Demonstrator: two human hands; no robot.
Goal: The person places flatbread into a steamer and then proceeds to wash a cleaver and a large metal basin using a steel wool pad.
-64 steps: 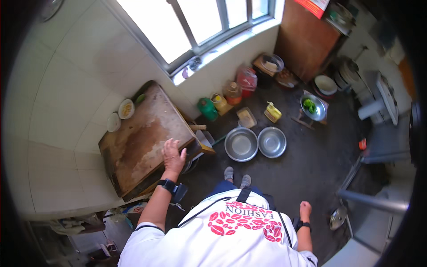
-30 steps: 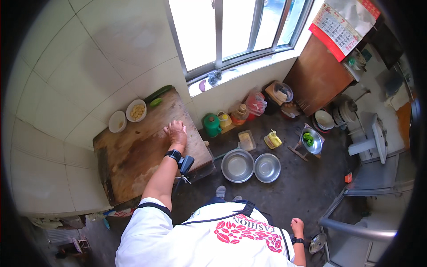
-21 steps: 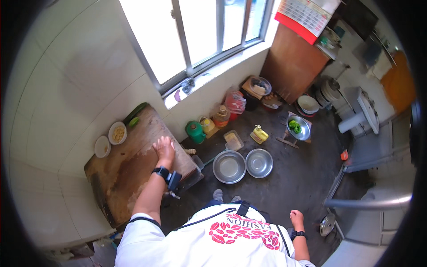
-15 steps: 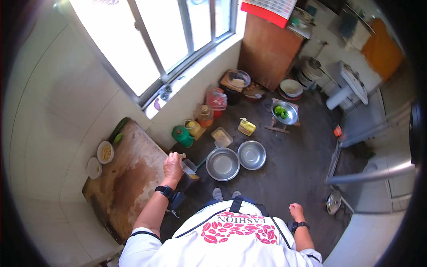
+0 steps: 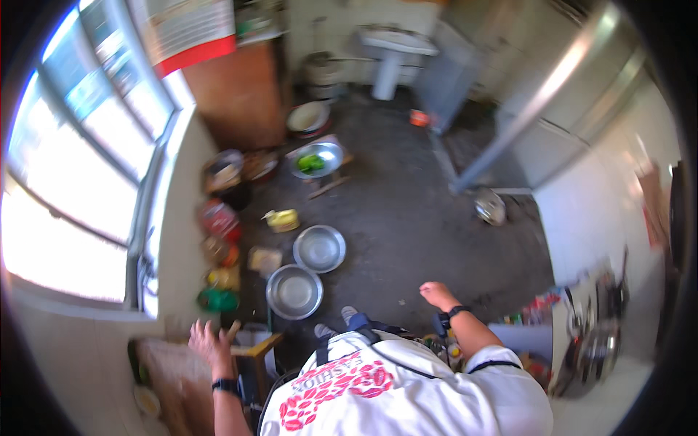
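My left hand [image 5: 211,343] is over the wooden table [image 5: 177,370] at the lower left, its fingers spread, holding nothing; I cannot tell whether it touches the top. A long green vegetable [image 5: 136,360] and a white bowl [image 5: 147,402] lie along the table's wall side. My right hand [image 5: 439,293] hangs over the dark floor on the right, its fingers curled, with nothing visible in it. Ahead of my feet sit two steel basins [image 5: 294,291] [image 5: 319,248]. Farther off, a steel bowl of green peppers [image 5: 313,163] rests on a low stool [image 5: 329,187].
A yellow jug [image 5: 283,220], green container [image 5: 217,299] and other containers line the window wall. Beyond stand a wooden cabinet [image 5: 233,94] and pedestal sink [image 5: 396,40]. On the right are a metal-framed partition [image 5: 509,123], a lid [image 5: 491,208] and a utensil-laden counter [image 5: 582,327].
My view has swung right, toward the sink and partition. My left hand's fingers have spread from their curled position at the table's edge. My right hand has come forward, away from my side.
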